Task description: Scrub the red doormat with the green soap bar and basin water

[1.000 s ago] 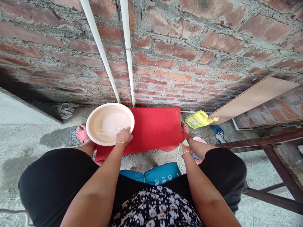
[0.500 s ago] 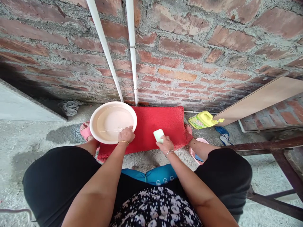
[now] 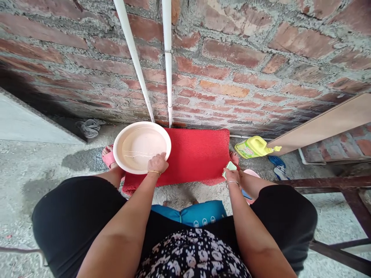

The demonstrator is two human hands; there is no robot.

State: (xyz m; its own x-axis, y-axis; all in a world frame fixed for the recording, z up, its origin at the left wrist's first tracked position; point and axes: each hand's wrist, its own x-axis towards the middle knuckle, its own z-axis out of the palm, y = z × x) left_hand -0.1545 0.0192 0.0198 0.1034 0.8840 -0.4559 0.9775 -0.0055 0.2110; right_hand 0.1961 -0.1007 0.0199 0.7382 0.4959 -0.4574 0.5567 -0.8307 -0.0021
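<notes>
The right hand (image 3: 232,177) has swung its soap (image 3: 230,166) back to the red mat's (image 3: 199,154) right edge, gripping it, while the left hand (image 3: 157,165) pinches the basin (image 3: 142,146) rim; tilting could spill its water.

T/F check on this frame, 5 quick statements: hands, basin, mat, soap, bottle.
1. The left hand grips the near rim of the basin. True.
2. The basin is dry. False: a shallow layer of water lies in it.
3. The right hand holds a pale green soap bar at the right edge of the red mat. True.
4. The yellow bottle stands upright on the mat. False: it lies on its side on the floor, right of the mat.
5. The basin sits over the mat's right end. False: it sits over the left end, below the white pipes.
</notes>
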